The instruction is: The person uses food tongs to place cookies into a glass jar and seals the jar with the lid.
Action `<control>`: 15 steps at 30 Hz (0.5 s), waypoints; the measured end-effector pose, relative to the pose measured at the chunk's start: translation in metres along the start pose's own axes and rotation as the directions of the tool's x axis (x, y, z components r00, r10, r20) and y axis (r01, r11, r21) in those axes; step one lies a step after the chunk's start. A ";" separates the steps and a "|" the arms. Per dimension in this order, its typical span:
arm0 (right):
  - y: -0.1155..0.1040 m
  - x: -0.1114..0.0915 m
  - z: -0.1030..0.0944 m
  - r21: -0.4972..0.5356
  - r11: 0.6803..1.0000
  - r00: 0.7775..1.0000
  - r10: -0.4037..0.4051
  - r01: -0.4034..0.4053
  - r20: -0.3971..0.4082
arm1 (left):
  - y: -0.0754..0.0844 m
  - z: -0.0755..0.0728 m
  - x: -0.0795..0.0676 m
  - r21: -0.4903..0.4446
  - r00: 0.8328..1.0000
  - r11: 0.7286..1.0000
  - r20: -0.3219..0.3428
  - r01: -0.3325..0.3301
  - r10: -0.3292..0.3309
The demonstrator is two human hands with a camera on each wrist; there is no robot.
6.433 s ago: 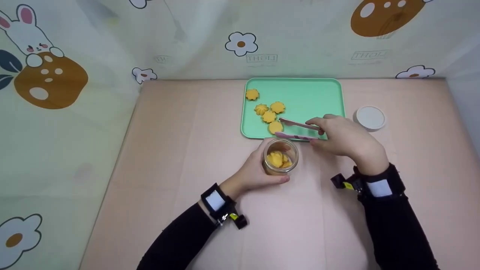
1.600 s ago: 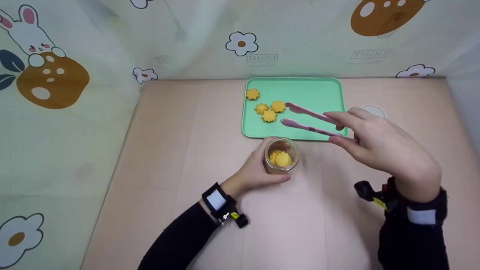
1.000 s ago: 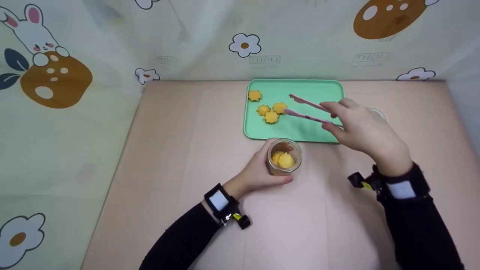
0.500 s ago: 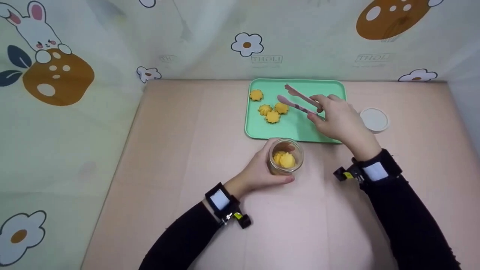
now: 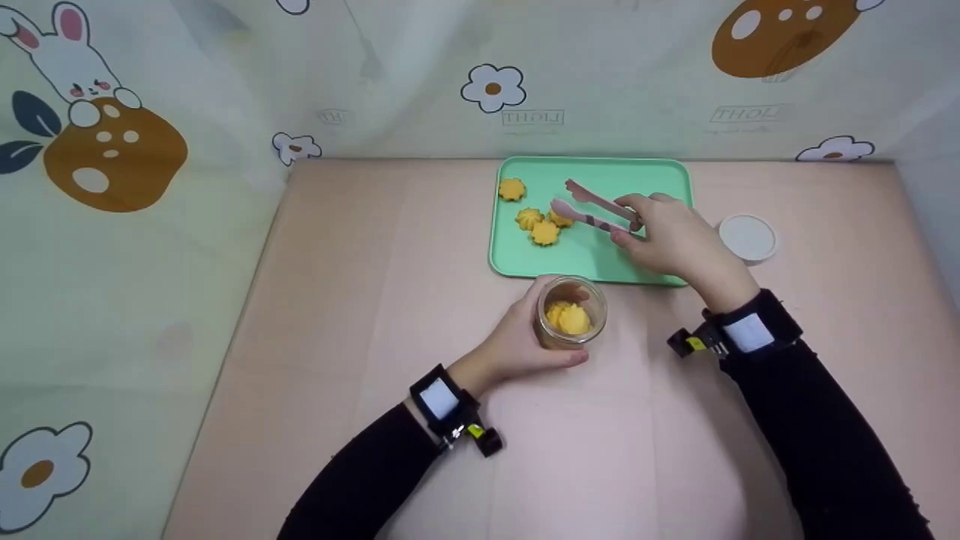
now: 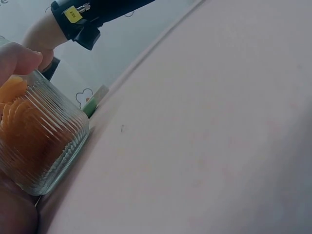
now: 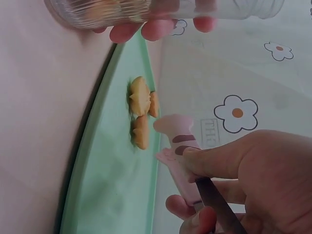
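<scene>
My left hand grips a ribbed glass jar, mouth up, at the front edge of the tray. Yellow cookies lie inside the jar, seen through its wall in the left wrist view. In my right hand are pink tongs, pinched between thumb and fingers, their arms spread apart. The tong tips are over the green tray, partly covering one flower-shaped cookie. Nothing shows between the tips. Beside it lie a ridged cookie and a flat-looking one; another cookie sits at the tray's upper left.
A round white lid lies on the table right of the tray, near my right wrist. A patterned cloth wall rises behind the table's far edge.
A cookie at the tray's front edge is gone from there, and another shows in the jar. The tongs moved right, then back left, lowering over the tray cookies. My left hand keeps holding the jar.
</scene>
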State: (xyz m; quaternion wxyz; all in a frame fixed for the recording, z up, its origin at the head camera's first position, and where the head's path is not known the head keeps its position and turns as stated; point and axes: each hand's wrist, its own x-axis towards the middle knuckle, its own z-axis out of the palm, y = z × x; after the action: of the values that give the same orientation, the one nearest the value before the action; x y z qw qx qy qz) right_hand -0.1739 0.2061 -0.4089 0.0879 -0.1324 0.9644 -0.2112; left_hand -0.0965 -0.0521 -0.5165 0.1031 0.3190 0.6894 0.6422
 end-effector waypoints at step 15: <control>0.000 0.006 0.000 -0.015 1.000 0.994 -0.021 0.022 0.110 | 0.001 0.000 0.000 -0.009 1.000 1.000 0.004 0.009 -0.009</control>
State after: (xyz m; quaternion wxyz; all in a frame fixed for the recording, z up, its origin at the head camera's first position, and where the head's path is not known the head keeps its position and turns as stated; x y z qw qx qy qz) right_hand -0.1796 0.2042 -0.4101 0.1376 -0.1549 0.9583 -0.1966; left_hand -0.0963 -0.0523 -0.5152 0.1088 0.3167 0.6878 0.6440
